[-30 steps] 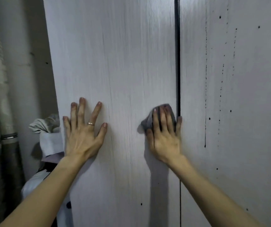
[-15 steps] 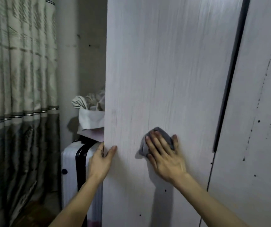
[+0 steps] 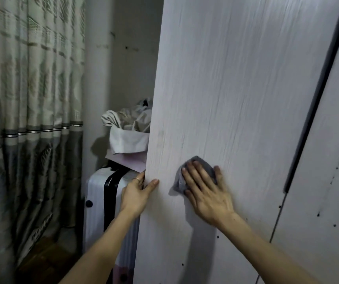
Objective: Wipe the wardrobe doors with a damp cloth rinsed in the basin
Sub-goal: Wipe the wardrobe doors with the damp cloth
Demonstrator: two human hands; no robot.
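1. My right hand (image 3: 206, 194) lies flat with fingers spread, palm pressing a grey cloth (image 3: 193, 175) against the wardrobe door (image 3: 236, 99). The cloth is bunched under my fingers and shows above my fingertips and to their left.
2. My left hand (image 3: 137, 193) is just to the left of the right one, gripping the door's left edge: the thumb lies on the front face, while the fingers curl around behind the edge. One of those fingers wears a ring (image 3: 137, 178).
3. The door under both hands is pale with a fine vertical grain. To the right of my right hand a dark gap (image 3: 316, 103) separates it from the next door (image 3: 332, 201), which carries scattered dark specks.
4. Left of my left hand, just past the door edge, stands a white suitcase (image 3: 97, 193) with a black band down its front.
5. On top of the suitcase sits a white bag (image 3: 127, 142) stuffed with crumpled fabric.
6. Further left hangs a patterned curtain (image 3: 31, 99), pale above and grey lower down, reaching toward the floor.
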